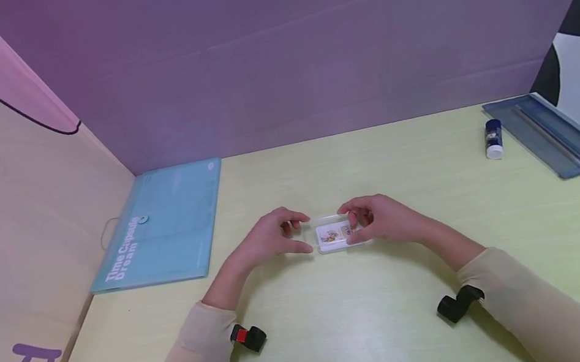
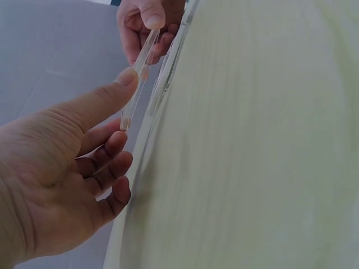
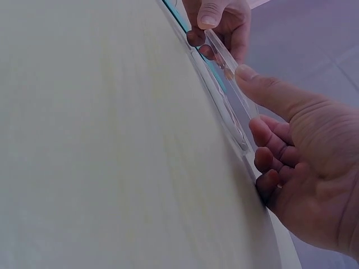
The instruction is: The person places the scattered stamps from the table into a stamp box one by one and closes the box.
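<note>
A clear plastic lid (image 2: 133,101) is held by its two ends, between my left hand (image 1: 278,235) and my right hand (image 1: 384,217). Each hand pinches one end with thumb and fingers, as both wrist views show. Beneath the lid, a shallow clear box (image 3: 221,106) lies on the table, with a small gap between them in the right wrist view. Through the clear plastic in the head view, a white card with small coloured pictures (image 1: 329,235) is visible. My right fingers cover part of that card.
A blue document folder (image 1: 162,223) lies flat at the left of the pale table (image 1: 343,322). Toward the back right, a glue stick (image 1: 493,139) stands beside a dark blue mesh pouch (image 1: 556,134) with thin rods. A purple wall panel (image 1: 305,49) borders the back edge.
</note>
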`<state>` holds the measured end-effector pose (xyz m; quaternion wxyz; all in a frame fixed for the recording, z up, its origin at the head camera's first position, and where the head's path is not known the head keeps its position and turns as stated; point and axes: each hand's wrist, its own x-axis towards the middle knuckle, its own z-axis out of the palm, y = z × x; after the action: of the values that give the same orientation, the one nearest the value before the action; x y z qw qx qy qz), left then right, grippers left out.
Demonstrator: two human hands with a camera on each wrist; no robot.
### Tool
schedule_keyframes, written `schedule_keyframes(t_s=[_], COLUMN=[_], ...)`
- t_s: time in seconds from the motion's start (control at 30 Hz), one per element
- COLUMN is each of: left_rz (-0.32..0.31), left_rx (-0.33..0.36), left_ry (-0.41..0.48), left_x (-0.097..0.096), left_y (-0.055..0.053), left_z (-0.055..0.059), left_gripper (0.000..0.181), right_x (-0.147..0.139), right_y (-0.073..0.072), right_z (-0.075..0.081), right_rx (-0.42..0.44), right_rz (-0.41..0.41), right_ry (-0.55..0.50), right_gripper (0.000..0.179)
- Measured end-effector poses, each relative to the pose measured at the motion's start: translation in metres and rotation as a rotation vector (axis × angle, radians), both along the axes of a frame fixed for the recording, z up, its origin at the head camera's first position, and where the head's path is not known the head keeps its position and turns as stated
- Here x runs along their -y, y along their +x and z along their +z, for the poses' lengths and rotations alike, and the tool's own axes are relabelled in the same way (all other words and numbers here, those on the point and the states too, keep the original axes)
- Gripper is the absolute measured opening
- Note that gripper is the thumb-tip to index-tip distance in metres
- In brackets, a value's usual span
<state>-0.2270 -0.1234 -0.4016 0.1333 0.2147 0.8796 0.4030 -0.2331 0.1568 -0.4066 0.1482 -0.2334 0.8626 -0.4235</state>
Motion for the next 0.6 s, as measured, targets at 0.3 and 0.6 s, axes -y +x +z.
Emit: schedule_keyframes(t_s=[0.3, 0.6], left_rz=[-0.010, -0.034], left_rx=[-0.007, -0.026], left_ry=[-0.018, -0.025], left_x=[-0.007, -0.014], left_y=[-0.002, -0.006], left_z=[-0.003, -0.004], left_gripper=[0.055, 0.055], right_x=[-0.005, -0.013], right_y=[0.002, 0.002], right_z=[0.000, -0.002], right_rx=[0.015, 0.019], right_rz=[-0.015, -0.014], right_ry=[0.001, 0.009], right_gripper=[0.057, 0.058])
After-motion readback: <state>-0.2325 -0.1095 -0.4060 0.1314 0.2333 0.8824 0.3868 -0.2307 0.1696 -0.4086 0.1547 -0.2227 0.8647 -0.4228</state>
